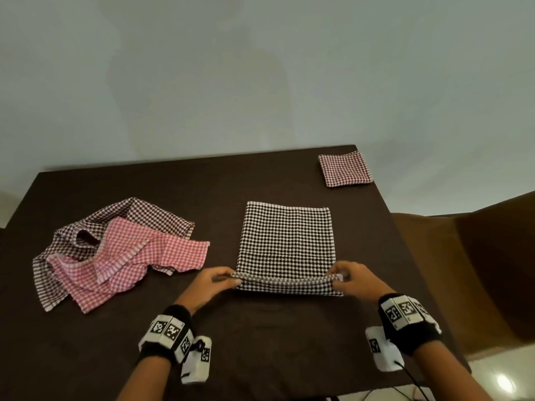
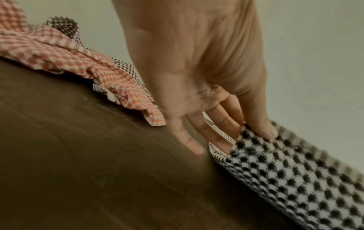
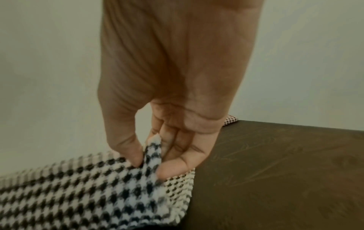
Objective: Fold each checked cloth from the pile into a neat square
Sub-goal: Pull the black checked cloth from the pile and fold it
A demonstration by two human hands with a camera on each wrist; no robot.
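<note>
A black-and-white checked cloth (image 1: 286, 238) lies flat in a rectangle at the middle of the dark table (image 1: 202, 192). Its near edge is lifted off the table. My left hand (image 1: 215, 280) pinches the near left corner, thumb over the cloth (image 2: 275, 171) and fingers (image 2: 220, 140) under it. My right hand (image 1: 346, 277) pinches the near right corner of the cloth (image 3: 98, 194) between thumb and fingers (image 3: 177, 165). A loose pile of pink and brown checked cloths (image 1: 115, 250) lies to the left.
A folded red-checked square (image 1: 344, 169) sits at the table's far right corner, partly over the edge. A brown chair or sofa (image 1: 477, 270) stands right of the table. Bare table shows in front of the cloth.
</note>
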